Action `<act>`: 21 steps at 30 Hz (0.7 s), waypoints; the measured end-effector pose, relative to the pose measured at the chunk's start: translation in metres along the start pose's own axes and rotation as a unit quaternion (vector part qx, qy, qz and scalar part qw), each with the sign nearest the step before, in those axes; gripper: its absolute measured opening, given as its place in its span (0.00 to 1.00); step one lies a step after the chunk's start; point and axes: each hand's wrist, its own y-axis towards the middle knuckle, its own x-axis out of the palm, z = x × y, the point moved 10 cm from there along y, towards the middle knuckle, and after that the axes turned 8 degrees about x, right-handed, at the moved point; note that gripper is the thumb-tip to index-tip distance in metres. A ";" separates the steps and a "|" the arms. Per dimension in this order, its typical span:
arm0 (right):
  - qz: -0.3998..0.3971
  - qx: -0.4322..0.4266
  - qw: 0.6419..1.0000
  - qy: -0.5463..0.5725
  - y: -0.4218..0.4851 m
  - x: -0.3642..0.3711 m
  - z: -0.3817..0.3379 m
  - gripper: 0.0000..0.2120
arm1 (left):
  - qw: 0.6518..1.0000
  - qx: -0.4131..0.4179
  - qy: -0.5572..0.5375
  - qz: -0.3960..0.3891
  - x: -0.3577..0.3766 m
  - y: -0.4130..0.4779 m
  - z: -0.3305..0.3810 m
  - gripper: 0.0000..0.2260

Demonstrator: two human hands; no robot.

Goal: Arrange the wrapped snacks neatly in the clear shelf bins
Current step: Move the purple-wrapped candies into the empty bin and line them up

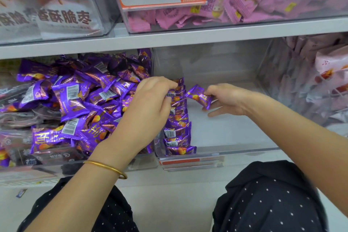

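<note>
Purple wrapped snacks: one row stands along the left wall of the middle bin, left hand gripping its rear end, right hand pinching a further packet beside it; I judge most, heaped in the left bin, remain.

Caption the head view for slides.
Left hand holds a row of purple foil snack packets in a clear plastic bin; right hand pinches another purple packet.

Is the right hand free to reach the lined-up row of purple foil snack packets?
Likely yes: the right hand, pinching one purple packet, is beside the row with nothing between; the left hand grips its far end.
</note>
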 end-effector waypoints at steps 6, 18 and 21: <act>0.166 -0.073 0.930 -0.320 0.046 -0.035 -0.033 0.13 | 0.968 0.085 0.155 -0.181 0.066 0.002 0.041 0.05; 0.301 -0.167 0.918 -0.198 0.076 -0.029 -0.054 0.16 | 0.899 -0.144 0.094 -0.403 0.138 -0.010 -0.011 0.29; 0.292 -0.165 0.928 -0.164 0.075 -0.030 -0.052 0.21 | 0.915 -0.154 0.071 -0.367 0.133 -0.009 -0.012 0.28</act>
